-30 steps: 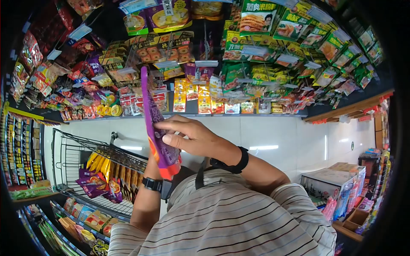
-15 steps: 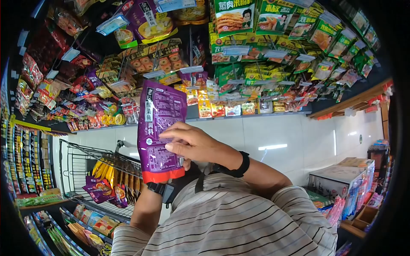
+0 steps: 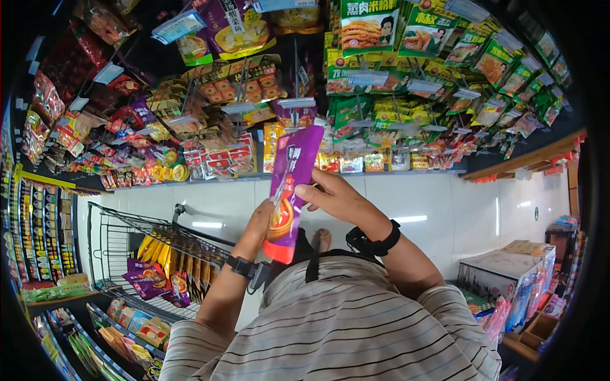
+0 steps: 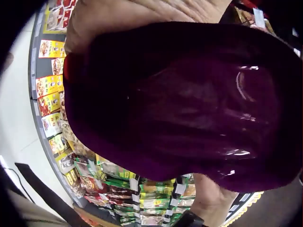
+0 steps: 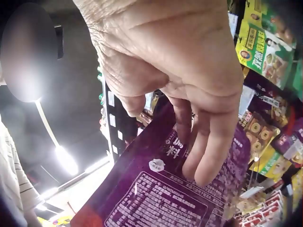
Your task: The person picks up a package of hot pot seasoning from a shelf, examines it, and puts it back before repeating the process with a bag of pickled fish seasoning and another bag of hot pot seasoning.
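Observation:
A purple seasoning pouch (image 3: 293, 184) with a red bottom and a bowl picture stands upright and edge-tilted between both hands in the head view. My left hand (image 3: 258, 222) grips its lower left edge. At the right edge, my right hand (image 3: 337, 195) has its thumb over the front and its fingers behind. In the right wrist view the fingers of the right hand (image 5: 203, 142) lie across the printed back of the pouch (image 5: 156, 198). The pouch (image 4: 189, 104) fills most of the left wrist view, with part of the left hand (image 4: 142, 19) along its top.
Hanging green packets (image 3: 368, 28) and purple pouches (image 3: 238, 28) fill the rack ahead. A wire shopping cart (image 3: 114, 238) at the left holds yellow packs (image 3: 152, 247) and purple pouches (image 3: 143, 279). Boxes (image 3: 502, 263) stand at the right, and shelves (image 3: 127, 336) at lower left.
The pouch has turned from edge-on to its printed back, then to its picture side, and moved right. My right hand has shifted from the back face to the right edge.

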The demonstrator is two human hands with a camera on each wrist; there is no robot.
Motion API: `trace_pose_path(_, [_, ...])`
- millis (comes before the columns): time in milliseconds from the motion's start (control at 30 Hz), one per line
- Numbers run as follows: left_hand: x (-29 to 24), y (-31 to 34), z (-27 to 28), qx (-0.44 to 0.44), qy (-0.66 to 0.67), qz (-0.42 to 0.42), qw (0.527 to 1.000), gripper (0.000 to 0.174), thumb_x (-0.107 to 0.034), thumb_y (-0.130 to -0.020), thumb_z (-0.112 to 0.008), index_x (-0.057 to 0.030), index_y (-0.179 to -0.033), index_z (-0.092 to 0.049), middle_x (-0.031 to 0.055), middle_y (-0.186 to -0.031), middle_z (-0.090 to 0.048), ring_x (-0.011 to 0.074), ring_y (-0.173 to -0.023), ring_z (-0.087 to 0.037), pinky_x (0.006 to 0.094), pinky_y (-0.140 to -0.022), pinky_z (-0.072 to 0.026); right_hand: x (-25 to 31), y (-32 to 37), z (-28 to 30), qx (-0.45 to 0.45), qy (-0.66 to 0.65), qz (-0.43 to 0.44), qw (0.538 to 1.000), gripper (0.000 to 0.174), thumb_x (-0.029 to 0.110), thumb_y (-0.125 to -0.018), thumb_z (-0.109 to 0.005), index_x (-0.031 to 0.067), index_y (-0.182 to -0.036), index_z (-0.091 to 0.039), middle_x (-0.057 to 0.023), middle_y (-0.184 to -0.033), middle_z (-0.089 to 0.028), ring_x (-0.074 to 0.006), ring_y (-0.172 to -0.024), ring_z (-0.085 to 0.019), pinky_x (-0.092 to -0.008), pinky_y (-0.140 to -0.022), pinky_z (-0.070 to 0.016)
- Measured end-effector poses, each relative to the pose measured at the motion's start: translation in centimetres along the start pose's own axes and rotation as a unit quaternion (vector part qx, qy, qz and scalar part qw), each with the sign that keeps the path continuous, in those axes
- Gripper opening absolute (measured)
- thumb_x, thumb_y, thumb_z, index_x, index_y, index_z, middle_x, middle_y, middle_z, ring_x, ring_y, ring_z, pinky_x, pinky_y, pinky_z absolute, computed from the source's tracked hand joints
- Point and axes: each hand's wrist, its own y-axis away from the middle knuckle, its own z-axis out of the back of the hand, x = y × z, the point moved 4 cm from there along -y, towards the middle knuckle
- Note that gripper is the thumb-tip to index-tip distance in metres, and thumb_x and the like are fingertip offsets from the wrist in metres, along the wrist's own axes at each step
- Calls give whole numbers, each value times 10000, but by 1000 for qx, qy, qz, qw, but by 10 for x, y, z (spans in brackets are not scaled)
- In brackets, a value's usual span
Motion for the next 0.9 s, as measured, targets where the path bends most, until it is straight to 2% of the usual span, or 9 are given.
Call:
trace_pose_path(67, [5, -12, 5, -64, -7, -30, 997, 363, -372, -1081, -481, -52, -1202, -599, 16, -1009, -652, 88, -911, -619, 246, -805, -523, -26, -6, 8, -15, 1, -16, 1000, 503, 465, -993, -636, 17, -1218, -612, -37, -1001, -673, -103, -889, -625, -273, -714, -548])
trace_pose_path(167, [22, -25, 26, -105, -2, -43, 994, 357, -379, -1075, -498, -63, -1194, -614, 4, -1019, -655, 88, -919, -620, 263, -812, -528, -58, -12, 21, -34, -29, -109, 993, 457, 431, -1017, -600, 78, -1308, -598, -30, -1140, -668, -117, -1021, -644, -279, -774, -576])
trace_pose_path(200, [39, -34, 43, -114, 1, -11, 993, 337, -360, -1069, -522, -68, -1200, -628, -5, -1053, -667, 91, -944, -621, 274, -852, -519, -74, -15, 26, -62, -37, -130, 989, 440, 423, -1012, -607, 100, -1311, -619, -1, -1113, -687, -96, -982, -639, -269, -750, -550])
trace_pose_path(300, [26, -35, 35, -97, 22, 9, 995, 344, -356, -1056, -554, -67, -1226, -631, -10, -1087, -671, 85, -994, -617, 262, -883, -499, -125, -25, 40, -125, -44, -200, 971, 447, 442, -1005, -605, 119, -1312, -638, 13, -1106, -696, -84, -942, -631, -272, -736, -513])
trace_pose_path(433, [26, -72, 54, -77, -23, 29, 996, 390, -385, -1030, -590, -96, -1289, -626, -4, -1166, -669, 83, -1054, -608, 283, -924, -481, -163, -34, 42, -140, -119, -183, 966, 451, 467, -991, -611, 148, -1306, -654, 24, -1090, -701, -79, -913, -619, -274, -732, -490])
trace_pose_path(533, [28, -109, 61, -109, -35, 59, 992, 403, -430, -1017, -600, -111, -1260, -642, -18, -1114, -676, 76, -1033, -607, 278, -905, -472, -196, -49, 46, -153, -153, -195, 957, 446, 437, -984, -635, 120, -1297, -653, 11, -1074, -705, -91, -895, -625, -283, -715, -494])
trace_pose_path(633, [42, -150, 70, -114, -72, 75, 988, 414, -423, -1013, -615, -71, -1226, -664, -10, -1070, -693, 72, -968, -620, 250, -834, -488, -231, -67, 58, -213, -196, -258, 922, 349, 254, -1008, -632, -10, -1236, -644, -39, -1064, -709, -92, -876, -669, -252, -751, -547])
trace_pose_path(700, [69, -184, 85, -88, -89, 59, 990, 440, -419, -1011, -623, -56, -1256, -657, 2, -1089, -714, 77, -947, -661, 231, -791, -512, -259, -77, 66, -233, -209, -263, 913, 317, 220, -1005, -630, -12, -1221, -638, -47, -1049, -709, -99, -855, -674, -246, -733, -547])
trace_pose_path(900, [102, -244, 108, -83, -94, 98, 987, 368, -442, -979, -659, -84, -1054, -695, -9, -932, -716, 77, -778, -653, 240, -687, -503, -304, -106, 82, -277, -215, -290, 890, 314, 230, -982, -661, 5, -1201, -647, -46, -1053, -707, -116, -885, -673, -285, -747, -560])
